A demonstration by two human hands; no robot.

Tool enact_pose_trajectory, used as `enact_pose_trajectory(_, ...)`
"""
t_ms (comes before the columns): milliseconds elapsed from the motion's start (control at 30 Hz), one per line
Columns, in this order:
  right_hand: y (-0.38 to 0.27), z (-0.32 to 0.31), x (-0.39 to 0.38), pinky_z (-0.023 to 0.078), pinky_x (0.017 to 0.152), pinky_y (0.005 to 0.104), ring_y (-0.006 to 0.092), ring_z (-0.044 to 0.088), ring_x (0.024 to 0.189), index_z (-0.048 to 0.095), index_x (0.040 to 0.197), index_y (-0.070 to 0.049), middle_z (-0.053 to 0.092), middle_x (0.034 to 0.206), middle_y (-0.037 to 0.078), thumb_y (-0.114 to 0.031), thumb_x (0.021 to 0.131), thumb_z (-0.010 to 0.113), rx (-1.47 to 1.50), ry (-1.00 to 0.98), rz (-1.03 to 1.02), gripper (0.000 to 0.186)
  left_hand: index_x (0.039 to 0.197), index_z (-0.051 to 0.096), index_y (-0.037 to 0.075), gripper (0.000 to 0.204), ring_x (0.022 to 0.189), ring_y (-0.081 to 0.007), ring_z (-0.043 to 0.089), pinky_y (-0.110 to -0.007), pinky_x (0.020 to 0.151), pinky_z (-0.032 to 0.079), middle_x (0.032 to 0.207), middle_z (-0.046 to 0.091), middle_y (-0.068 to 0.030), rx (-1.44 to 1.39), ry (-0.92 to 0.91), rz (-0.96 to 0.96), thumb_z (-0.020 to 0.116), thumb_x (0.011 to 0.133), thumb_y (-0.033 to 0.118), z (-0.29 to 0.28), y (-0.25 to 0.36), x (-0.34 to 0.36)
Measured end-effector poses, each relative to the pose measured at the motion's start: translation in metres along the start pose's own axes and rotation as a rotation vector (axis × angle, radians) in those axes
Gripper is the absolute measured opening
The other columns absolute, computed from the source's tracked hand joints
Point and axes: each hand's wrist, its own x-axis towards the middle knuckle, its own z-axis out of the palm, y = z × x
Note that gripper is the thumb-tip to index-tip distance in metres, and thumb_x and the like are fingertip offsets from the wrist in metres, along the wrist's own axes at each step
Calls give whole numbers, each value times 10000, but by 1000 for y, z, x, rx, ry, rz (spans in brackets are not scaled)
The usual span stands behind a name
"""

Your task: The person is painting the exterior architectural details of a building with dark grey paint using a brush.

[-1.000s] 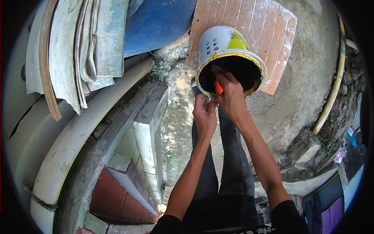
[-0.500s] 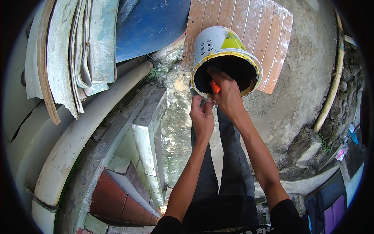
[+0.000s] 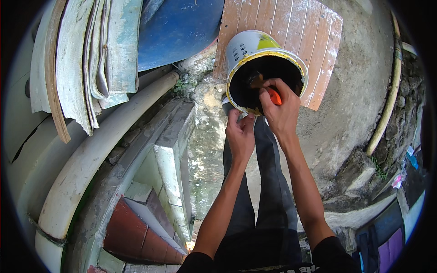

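At the bucket's (image 3: 246, 44) seven o'clock, your left hand (image 3: 240, 133) is pinching the rim (image 3: 245, 58); your right hand (image 3: 284, 107) is gripping the tool (image 3: 275, 96), which is pointing inward toward ten.

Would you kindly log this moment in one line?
left hand: at bucket rim | right hand: holding orange tool | bucket: tilted, dark inside

The bucket (image 3: 248, 44) is white with a lime-green patch and small dark marks; its rim is smeared yellow, its inside black. At the bucket's mouth, the handle (image 3: 275, 96) is orange. Behind the bucket, the board (image 3: 314, 45) is brown, pale-striped and blotched white. Left of the bucket, the curved panel (image 3: 182, 36) is blue, the sheets (image 3: 75, 59) whitish and faded blue-green.
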Motion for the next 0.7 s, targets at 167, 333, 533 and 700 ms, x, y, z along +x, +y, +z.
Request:
enact_pose_trajectory(167,2,3,-3,530,712,391,348,670,744,661,910,18,671,842,184,-102,798,725,-61,-20,41,176,1082,516,-32,184,871,-153,687,-281,717,518,971,632,-102,57,-14,8,633,979,68,2,3,0)
enact_pose_trajectory(333,7,13,-5,523,704,426,376,655,748,655,906,21,648,846,197,-105,792,741,-101,-28,1,190,1099,520,-35,180,905,-187,709,-305,755,533,1006,642,-121,111,-23,20,619,964,28,3,8,0)
enact_pose_trajectory(533,7,15,-1,530,730,449,406,658,786,681,951,12,648,877,219,-90,824,708,-146,-107,-20,165,1124,527,-37,193,938,-192,714,-311,799,537,999,685,-136,74,-44,28,596,944,-16,3,11,1)
enact_pose_trajectory(700,0,4,1,541,743,423,389,669,801,747,1018,-4,674,910,219,-106,863,674,-126,-99,-65,200,1131,530,-37,195,964,-192,706,-305,788,539,1000,696,-142,73,-52,15,604,954,-1,4,12,3)
